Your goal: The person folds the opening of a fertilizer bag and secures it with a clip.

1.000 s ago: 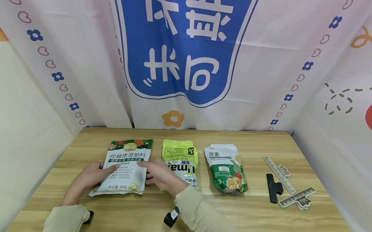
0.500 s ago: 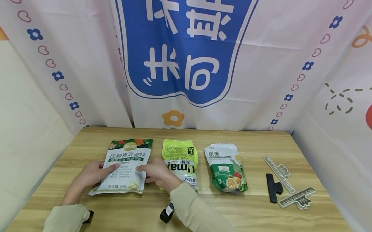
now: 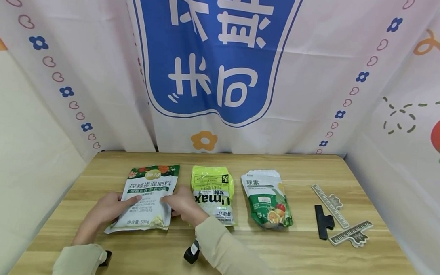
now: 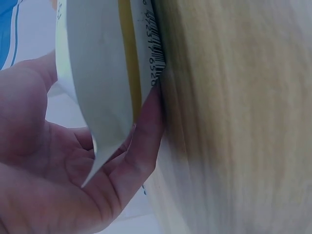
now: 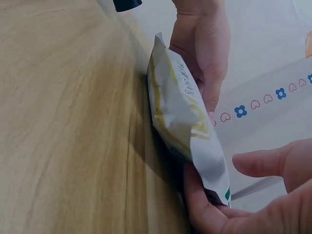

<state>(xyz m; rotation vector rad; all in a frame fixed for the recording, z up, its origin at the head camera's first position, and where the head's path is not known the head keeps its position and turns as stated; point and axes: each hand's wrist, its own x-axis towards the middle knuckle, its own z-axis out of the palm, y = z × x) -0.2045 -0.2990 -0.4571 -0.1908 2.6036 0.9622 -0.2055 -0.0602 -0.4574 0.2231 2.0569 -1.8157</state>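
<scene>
A white and green 500 g fertilizer bag [image 3: 144, 211] lies face up at the left of the table, its printed top edge away from me. My left hand [image 3: 108, 206] grips its left side, thumb on the front. In the left wrist view the fingers [image 4: 141, 146] reach under the bag's edge. At the opposite side, my right hand [image 3: 185, 203] holds the bag with its fingers [image 5: 197, 200] curled beneath the edge. Its thumb [image 5: 261, 163] extends over the front, slightly apart from the surface in the right wrist view. The fingertips under the bag are hidden.
A yellow-green bag [image 3: 213, 177] lies just beyond my right hand, partly covered by it. Right of that is a white and green urea pouch [image 3: 263, 199]. Farther right lie a black clip [image 3: 323, 223] and two ruler-shaped clips, one upper [image 3: 328, 204] and one lower [image 3: 351, 233].
My right wrist and sleeve have shifted left, and the right thumb has slid slightly farther in over the bag. The left hand and the bag stay nearly where they were.
</scene>
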